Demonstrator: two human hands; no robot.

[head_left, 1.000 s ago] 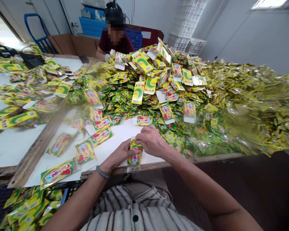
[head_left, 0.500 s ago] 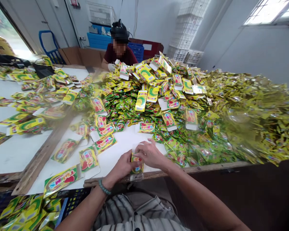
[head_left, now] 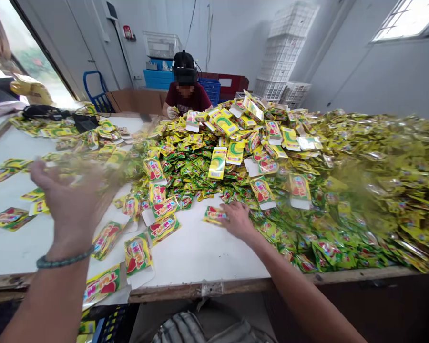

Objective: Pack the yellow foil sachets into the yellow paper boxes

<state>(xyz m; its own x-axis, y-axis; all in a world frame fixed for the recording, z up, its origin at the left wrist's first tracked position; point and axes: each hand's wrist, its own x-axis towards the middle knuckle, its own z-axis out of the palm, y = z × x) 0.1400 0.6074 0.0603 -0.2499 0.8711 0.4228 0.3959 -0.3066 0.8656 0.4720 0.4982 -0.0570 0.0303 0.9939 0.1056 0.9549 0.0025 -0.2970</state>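
My left hand (head_left: 68, 197) is raised over the left part of the white table (head_left: 196, 252), fingers spread and blurred, with nothing in it. My right hand (head_left: 238, 220) lies at the near edge of the big heap of yellow-green sachets (head_left: 307, 190), its fingers curled on a flat yellow carton (head_left: 214, 214). Several flat printed cartons (head_left: 137, 255) lie between my hands. More folded cartons (head_left: 218, 162) rest on top of the heap.
Another person (head_left: 186, 93) with white gloves sits at the table's far end. A wooden strip (head_left: 200, 288) edges the table front. White crates (head_left: 282, 62) and blue crates (head_left: 157, 78) stand against the back wall. Cartons fill a bin (head_left: 93, 328) at lower left.
Both hands held a small carton together at the table's front edge. Now that carton is gone from them; my left hand has swung up and left, my right has reached forward to the heap.
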